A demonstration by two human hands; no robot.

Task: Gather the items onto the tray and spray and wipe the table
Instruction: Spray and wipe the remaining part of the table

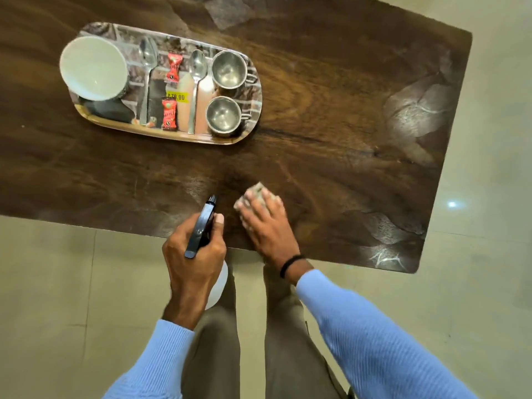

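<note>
My left hand [193, 254] grips a spray bottle [201, 226] with a black head and a white body, held over the near edge of the dark wooden table [331, 133]. Its nozzle points toward the tabletop. My right hand [266, 223] presses flat on a small grey cloth [253, 194] on the table just right of the nozzle. A shiny metal tray [253, 110] at the far left carries a white bowl [93, 67], two spoons [148, 61], two red sachets [172, 67] and two steel cups [229, 70].
The table's right end [449, 139] and near edge border a pale tiled floor [489, 254]. Glossy reflections lie on the tabletop at the right. My legs stand close to the near edge under my hands.
</note>
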